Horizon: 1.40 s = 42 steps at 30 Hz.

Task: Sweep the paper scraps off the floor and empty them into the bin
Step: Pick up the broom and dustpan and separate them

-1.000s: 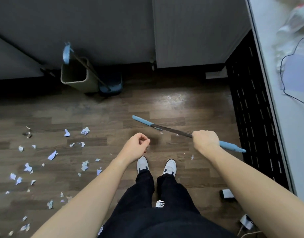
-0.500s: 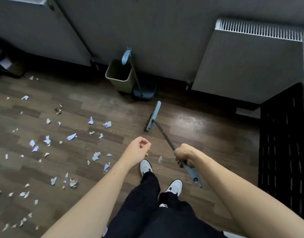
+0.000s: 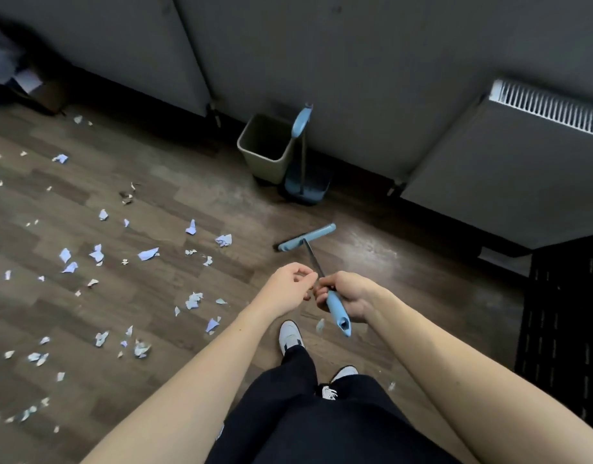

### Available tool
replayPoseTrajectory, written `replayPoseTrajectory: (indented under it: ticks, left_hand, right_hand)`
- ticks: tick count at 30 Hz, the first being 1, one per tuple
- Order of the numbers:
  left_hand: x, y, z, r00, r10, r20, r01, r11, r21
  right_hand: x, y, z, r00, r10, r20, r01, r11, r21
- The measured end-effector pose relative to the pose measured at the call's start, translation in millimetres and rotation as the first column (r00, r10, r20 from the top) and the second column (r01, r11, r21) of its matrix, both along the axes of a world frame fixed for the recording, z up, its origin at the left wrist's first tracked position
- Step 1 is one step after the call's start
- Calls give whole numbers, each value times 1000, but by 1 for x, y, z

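Several pale blue and white paper scraps (image 3: 148, 254) lie scattered over the dark wood floor to my left. My right hand (image 3: 350, 298) grips the blue handle end of a broom (image 3: 307, 237), whose blue head rests on the floor ahead of me. My left hand (image 3: 288, 286) hovers just left of the broom's metal shaft, fingers loosely curled, its fingertips almost at the shaft and holding nothing. A beige bin (image 3: 266, 148) stands open against the back wall, with a blue long-handled dustpan (image 3: 305, 182) leaning upright beside it on the right.
Grey panels line the back wall, and a white radiator (image 3: 523, 155) juts out at the right. A black perforated panel (image 3: 563, 326) stands at the far right. My two feet in white shoes (image 3: 290, 334) are below the hands. Clutter sits in the far left corner.
The view has swung left. The broom has turned until its head lies crosswise ahead of me, and my right hand has drawn in close to my left hand.
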<state>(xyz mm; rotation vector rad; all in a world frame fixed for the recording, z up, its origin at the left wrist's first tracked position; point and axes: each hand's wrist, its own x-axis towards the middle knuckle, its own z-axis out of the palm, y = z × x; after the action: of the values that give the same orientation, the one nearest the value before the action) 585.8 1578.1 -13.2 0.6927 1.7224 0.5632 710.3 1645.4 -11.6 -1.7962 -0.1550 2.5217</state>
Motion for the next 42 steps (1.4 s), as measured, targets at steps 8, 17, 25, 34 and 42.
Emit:
replayPoseTrajectory:
  ticks: [8, 17, 25, 34, 42]
  left_hand:
    - [-23, 42, 24, 983, -152, 103, 160, 985, -70]
    - [-35, 105, 22, 928, -80, 365, 156, 971, -183]
    - [-24, 196, 27, 933, 82, 351, -18, 983, -182]
    - [-7, 298, 31, 966, -1, 259, 45, 985, -167]
    - [-57, 344, 17, 966, -49, -255, 25, 995, -100]
  right_hand:
    - [-27, 33, 10, 992, 97, 77, -104, 989, 103]
    - [-30, 86, -14, 973, 223, 63, -230, 960, 161]
    - [-36, 182, -33, 996, 84, 35, -88, 989, 120]
    - [-22, 296, -47, 988, 14, 154, -33, 992, 118]
    - [-13, 354, -48, 980, -161, 114, 155, 986, 55]
